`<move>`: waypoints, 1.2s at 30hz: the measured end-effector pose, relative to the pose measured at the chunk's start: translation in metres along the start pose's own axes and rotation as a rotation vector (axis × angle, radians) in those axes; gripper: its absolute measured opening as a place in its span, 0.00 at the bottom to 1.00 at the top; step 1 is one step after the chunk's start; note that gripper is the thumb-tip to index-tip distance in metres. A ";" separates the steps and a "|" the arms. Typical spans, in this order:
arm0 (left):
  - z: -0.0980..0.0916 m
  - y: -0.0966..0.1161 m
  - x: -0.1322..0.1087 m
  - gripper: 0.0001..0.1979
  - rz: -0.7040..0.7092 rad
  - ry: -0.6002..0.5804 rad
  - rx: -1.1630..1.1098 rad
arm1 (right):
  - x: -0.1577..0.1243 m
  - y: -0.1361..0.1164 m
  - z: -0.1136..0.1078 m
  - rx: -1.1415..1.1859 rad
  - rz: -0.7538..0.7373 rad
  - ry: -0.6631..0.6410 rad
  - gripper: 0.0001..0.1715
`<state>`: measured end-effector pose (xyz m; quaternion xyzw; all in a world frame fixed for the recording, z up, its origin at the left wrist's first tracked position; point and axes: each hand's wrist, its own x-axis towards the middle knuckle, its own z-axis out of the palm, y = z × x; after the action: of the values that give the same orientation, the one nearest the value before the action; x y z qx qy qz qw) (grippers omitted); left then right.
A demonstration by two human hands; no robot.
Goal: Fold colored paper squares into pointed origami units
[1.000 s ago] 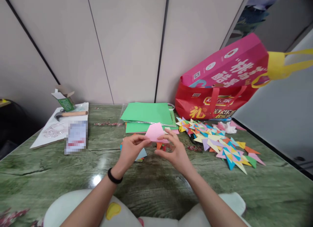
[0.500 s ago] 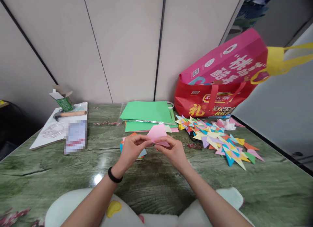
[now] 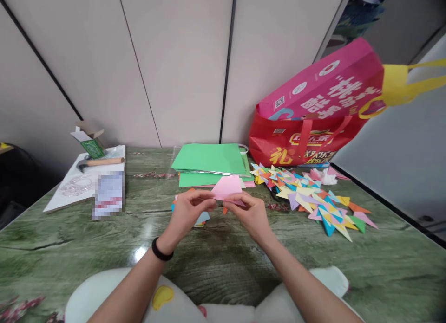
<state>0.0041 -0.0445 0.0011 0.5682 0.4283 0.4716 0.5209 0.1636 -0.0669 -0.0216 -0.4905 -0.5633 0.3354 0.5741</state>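
A partly folded sheet of pink paper (image 3: 227, 187) is held up above the table, its wide part standing up behind my fingers. My left hand (image 3: 190, 214) pinches its lower left edge between thumb and fingers. At the lower right edge, my right hand (image 3: 251, 214) grips it the same way. Below and behind my left hand lies a small stack of coloured paper squares (image 3: 202, 218), mostly covered by the hand. A small orange piece (image 3: 225, 210) shows between the two hands.
Green sheets (image 3: 212, 158) lie at the back centre. Many folded paper pieces (image 3: 324, 204) pile up on the right, before a red bag (image 3: 268, 137) with a pink box (image 3: 324, 88). A hammer (image 3: 104, 162), a green carton (image 3: 92, 146) and a white board (image 3: 66, 184) occupy the left.
The pink paper has tilted and shifted slightly right, and its lower edge now lies straighter between my hands. My right hand has moved a little to the right.
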 end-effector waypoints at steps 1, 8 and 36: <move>0.000 0.000 0.000 0.09 -0.033 -0.022 -0.005 | 0.000 0.001 0.000 -0.005 -0.001 -0.006 0.04; 0.001 -0.004 0.001 0.11 -0.077 -0.079 -0.104 | 0.000 0.005 0.001 -0.007 0.005 -0.036 0.05; 0.000 -0.002 0.002 0.04 0.018 0.041 0.090 | 0.000 0.002 0.001 -0.039 0.011 -0.058 0.04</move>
<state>0.0050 -0.0423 -0.0008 0.5849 0.4548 0.4681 0.4816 0.1630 -0.0664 -0.0241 -0.4949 -0.5832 0.3416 0.5461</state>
